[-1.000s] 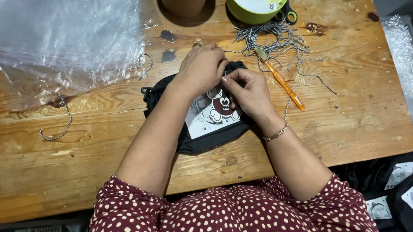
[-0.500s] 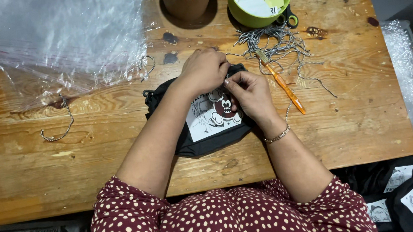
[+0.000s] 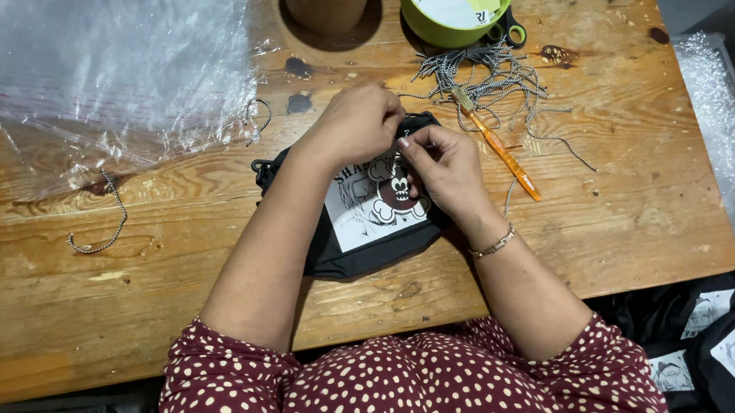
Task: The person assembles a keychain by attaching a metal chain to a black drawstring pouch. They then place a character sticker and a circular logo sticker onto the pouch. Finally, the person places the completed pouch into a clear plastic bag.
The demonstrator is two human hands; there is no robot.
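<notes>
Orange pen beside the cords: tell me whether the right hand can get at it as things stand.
Probably yes. The orange pen lies in the open on the wooden table, just to the outer side of the right hand, with only loose grey cords near its upper end. The hand is busy on the black pouch, though.
</notes>
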